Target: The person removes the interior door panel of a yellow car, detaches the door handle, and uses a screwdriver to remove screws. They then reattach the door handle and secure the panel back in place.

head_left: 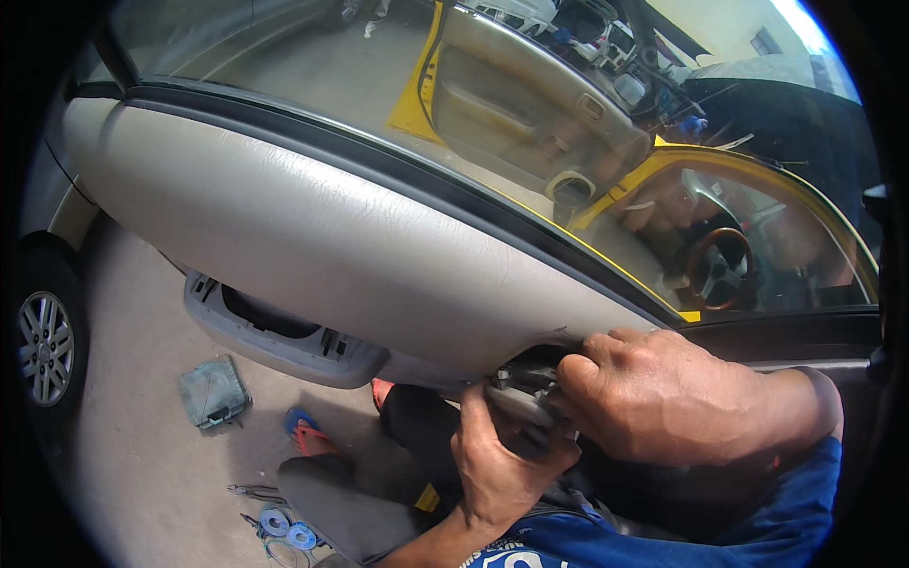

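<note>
Sunlit concrete [142, 322] fills the left of the frame, beside a padded, pale grey car door panel [312, 218] slanting from upper left to centre right. Right of lower centre, the right hand [653, 398] curls at the panel's recess, fingertips hidden, grip impossible to tell. Below it, the left hand [497, 473] pinches a grey piece [519, 405], likely light, stiff and brittle, best held by its rim; it looks smooth, round-edged, partly covered.

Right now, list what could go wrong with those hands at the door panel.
The grey part could slip from the left hand. The right hand, close against the opening in the door panel, might get scraped on its edge. The pliers-like tool on the ground could get stepped on.
</note>
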Motion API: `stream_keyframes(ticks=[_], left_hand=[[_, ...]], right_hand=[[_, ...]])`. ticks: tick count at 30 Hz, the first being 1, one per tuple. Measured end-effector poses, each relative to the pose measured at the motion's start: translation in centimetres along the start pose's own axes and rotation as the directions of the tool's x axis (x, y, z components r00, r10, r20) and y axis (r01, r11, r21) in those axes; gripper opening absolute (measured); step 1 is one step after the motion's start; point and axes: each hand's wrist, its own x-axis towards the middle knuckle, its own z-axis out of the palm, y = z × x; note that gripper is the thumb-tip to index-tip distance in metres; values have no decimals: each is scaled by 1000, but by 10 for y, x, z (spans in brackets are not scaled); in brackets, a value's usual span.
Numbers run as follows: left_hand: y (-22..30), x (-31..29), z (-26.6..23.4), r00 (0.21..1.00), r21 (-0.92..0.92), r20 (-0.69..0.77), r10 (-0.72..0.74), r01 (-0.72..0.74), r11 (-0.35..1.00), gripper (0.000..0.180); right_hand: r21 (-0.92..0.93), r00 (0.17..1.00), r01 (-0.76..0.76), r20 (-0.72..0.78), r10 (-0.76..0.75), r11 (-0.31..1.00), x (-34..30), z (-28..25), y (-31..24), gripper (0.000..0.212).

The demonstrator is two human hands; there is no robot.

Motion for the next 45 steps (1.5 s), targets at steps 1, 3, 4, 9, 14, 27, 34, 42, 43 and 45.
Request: stream_keyframes(ticks=[1,3,4,9,14,27,34,42,43,45], left_hand=[[0,0,1,1000,2,-11,-3,3,1000,72],[0,0,4,999,-41,-38,-6,4,999,75],[0,-1,6,999,-15,-41,6,-7,1000,75],[-4,-1,13,992,97,-77,102,-94,991,76],[-5,-1,11,991,101,-47,129,-123,987,80],[-6,-1,2,993,79,-24,113,-111,991,79],[-9,1,4,996,-33,-25,80,-81,996,79],[-6,-1,0,998,42,-20,65,-64,997,80],[-6,-1,0,998,50,-16,63,-62,997,80],[-6,0,0,997,68,-18,80,-79,995,80]], right_hand=[[115,999,-15,-49,21,993,-2,0,0,25],[244,999,-44,-9,47,969,-7,-2,0,22],[259,998,-57,4,58,964,-9,-3,0,23],[-31,995,-88,44,90,996,-19,-4,-13,27],[-249,974,-70,-228,12,966,-22,-6,-22,36],[-343,996,-80,-67,60,936,-9,-9,-50,39],[-356,986,-162,-13,168,920,-9,-10,-53,39],[-372,991,-134,-29,133,918,-4,-8,-57,37],[-366,991,-135,-26,134,921,-4,-7,-57,37],[-352,991,-134,-26,133,927,-4,-9,-57,36]])
